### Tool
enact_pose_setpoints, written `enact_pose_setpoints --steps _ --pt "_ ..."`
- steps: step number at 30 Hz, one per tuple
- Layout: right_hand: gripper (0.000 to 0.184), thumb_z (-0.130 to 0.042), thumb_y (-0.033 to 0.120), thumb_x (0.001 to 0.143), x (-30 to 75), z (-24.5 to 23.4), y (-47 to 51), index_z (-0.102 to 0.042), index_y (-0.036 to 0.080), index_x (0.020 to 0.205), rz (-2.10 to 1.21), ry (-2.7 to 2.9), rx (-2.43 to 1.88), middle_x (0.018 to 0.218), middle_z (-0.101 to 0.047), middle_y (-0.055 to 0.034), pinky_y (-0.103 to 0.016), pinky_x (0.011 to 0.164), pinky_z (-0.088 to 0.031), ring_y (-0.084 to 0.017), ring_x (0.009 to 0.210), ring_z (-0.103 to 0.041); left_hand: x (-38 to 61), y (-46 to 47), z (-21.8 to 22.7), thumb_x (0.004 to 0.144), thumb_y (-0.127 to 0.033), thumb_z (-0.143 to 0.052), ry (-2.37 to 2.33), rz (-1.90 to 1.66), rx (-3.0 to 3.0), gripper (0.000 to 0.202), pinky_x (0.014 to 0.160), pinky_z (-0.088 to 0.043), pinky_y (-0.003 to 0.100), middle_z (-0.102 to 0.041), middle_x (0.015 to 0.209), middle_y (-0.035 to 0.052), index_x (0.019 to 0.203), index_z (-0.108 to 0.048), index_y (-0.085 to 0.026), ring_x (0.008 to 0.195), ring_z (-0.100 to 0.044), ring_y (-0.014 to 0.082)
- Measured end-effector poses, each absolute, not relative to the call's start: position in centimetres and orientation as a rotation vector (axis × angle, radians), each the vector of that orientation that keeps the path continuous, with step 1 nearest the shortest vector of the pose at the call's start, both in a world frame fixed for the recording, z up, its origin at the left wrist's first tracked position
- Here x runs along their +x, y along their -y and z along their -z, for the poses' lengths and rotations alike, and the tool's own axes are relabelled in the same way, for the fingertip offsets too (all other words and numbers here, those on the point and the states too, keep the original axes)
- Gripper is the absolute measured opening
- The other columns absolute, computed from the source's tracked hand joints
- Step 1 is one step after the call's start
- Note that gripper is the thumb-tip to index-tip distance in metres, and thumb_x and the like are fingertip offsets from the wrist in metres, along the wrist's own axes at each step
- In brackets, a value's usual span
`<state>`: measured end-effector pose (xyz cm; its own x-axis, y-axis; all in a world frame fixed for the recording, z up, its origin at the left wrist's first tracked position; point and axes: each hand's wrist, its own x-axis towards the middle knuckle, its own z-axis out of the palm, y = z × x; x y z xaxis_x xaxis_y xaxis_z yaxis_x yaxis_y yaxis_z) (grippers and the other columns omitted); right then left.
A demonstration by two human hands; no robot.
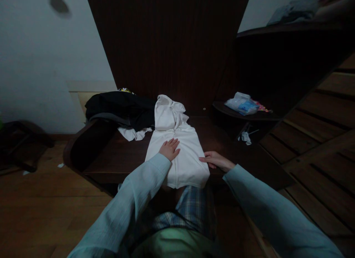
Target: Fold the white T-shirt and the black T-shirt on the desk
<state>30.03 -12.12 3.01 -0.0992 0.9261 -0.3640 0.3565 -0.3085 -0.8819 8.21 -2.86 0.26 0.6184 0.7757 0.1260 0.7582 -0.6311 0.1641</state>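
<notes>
Currently on the tabletop (111, 158): I see the white garment (185, 139) laid lengthwise ahead of me, its far part bunched and its near hem appearing to reach past the front edge
Left hand (169, 148): I have it palm down just left of the garment's middle, fingers lying flat, the grip not closed on anything
Right hand (217, 160): I have it at the garment's right edge, fingertips touching; I cannot tell whether the grip is pinched together on it
Black clothes (122, 106): heaped at the left, right up against the bunched part, with a white cloth (134, 134) poking out beneath
Slip risk: if I lift the left palm, I judge the near hem's weight could drag the garment toward me
Crease risk: a sideways pull by the right hand against the pressing left could skew or wrinkle it
</notes>
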Motion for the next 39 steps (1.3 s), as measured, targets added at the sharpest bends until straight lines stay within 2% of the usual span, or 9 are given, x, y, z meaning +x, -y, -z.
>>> enact_pose_setpoints --steps 4,12,16,19,24,29,34,36,39 --pt "0.039 -0.066 0.049 0.052 29.9 -3.2 14.7 -0.051 0.015 0.064 -1.522 1.471 -1.629 0.04 -0.039 0.0089 -0.021 0.036 -0.011 -0.002 0.033 -0.025 8.2 2.8 0.0 0.086 -0.035 -0.035 -1.291 -0.299 2.74 0.044 0.102 -0.027 0.041 -0.035 0.138 0.0025 0.128 -0.039 -0.021 0.127 -0.029 0.0196" --pt "0.043 -0.067 0.052 0.049 29.1 -1.5 17.4 -0.039 0.019 0.053 -1.277 1.26 -1.656 0.035 -0.036 0.0096 -0.019 0.035 -0.018 -0.003 0.031 -0.028 8.2 2.7 0.1 0.086 -0.036 -0.034 -1.292 -0.296 2.752 0.045 0.101 -0.028 0.042 -0.036 0.138 0.0034 0.128 -0.039 -0.021 0.127 -0.029 0.0198" --pt "0.045 -0.065 0.051 0.053 28.8 0.1 19.2 -0.05 0.019 0.08 -1.332 1.243 -1.556 0.06 -0.058 0.0031 -0.02 0.036 -0.03 -0.006 0.036 -0.043 8.2 2.8 -0.1 0.086 -0.035 -0.034 -1.292 -0.289 2.752 0.045 0.101 -0.028 0.042 -0.036 0.138 0.0036 0.128 -0.039 -0.021 0.127 -0.029 0.0199" --pt "0.047 -0.063 0.049 0.057 28.7 0.8 20.5 -0.048 0.02 0.09 -1.297 1.251 -1.572 0.071 -0.061 0.0011 -0.021 0.038 -0.034 -0.009 0.042 -0.048 8.2 2.9 -0.2 0.086 -0.034 -0.034 -1.284 -0.286 2.753 0.045 0.101 -0.028 0.043 -0.035 0.138 0.0038 0.129 -0.038 -0.021 0.128 -0.029 0.0202" --pt "0.023 -0.056 0.041 0.068 29.7 -0.4 20.8 -0.052 0.019 0.073 -1.135 1.6 -1.681 0.056 -0.057 0.0024 -0.023 0.049 -0.038 -0.012 0.052 -0.053 8.4 3.3 -0.2 0.086 -0.034 -0.033 -1.305 -0.272 2.76 0.045 0.102 -0.028 0.043 -0.034 0.138 0.0042 0.129 -0.038 -0.02 0.128 -0.028 0.02" --pt "0.023 -0.047 0.041 0.076 31.0 -4.6 18.0 -0.055 0.019 0.075 -0.725 1.763 -1.851 0.048 -0.052 0.0039 -0.022 0.046 -0.036 -0.012 0.046 -0.051 8.6 5.4 0.4 0.086 -0.034 -0.032 -1.322 -0.302 2.798 0.046 0.102 -0.027 0.043 -0.033 0.139 0.0058 0.13 -0.036 -0.018 0.129 -0.026 0.0208" --pt "0.025 -0.045 0.031 0.079 28.9 -5.7 10.9 -0.056 0.019 0.099 -0.434 1.958 -1.662 0.092 -0.065 -0.0069 -0.03 0.078 -0.045 -0.017 0.086 -0.06 8.6 8.1 0.3 0.087 -0.035 -0.031 -1.311 -0.338 2.801 0.047 0.102 -0.027 0.045 -0.036 0.137 0.0081 0.13 -0.036 -0.017 0.128 -0.028 0.0231" --pt "0.035 -0.045 0.029 0.08 27.4 -4.5 7.9 -0.052 0.018 0.113 -0.358 2.109 -1.56 0.12 -0.054 -0.0103 -0.034 0.095 -0.036 -0.019 0.111 -0.049 8.7 8.8 0.2 0.087 -0.035 -0.03 -1.314 -0.331 2.79 0.047 0.102 -0.026 0.046 -0.035 0.138 0.0089 0.13 -0.035 -0.016 0.128 -0.027 0.0239" --pt "0.044 -0.041 0.033 0.084 25.5 -2.2 4.6 -0.044 0.018 0.125 -0.372 2.296 -1.533 0.136 -0.038 -0.0091 -0.038 0.104 -0.024 -0.021 0.128 -0.028 8.7 9.7 0.1 0.087 -0.036 -0.03 -1.329 -0.327 2.774 0.049 0.102 -0.026 0.046 -0.034 0.138 0.0103 0.13 -0.035 -0.014 0.129 -0.026 0.0248"
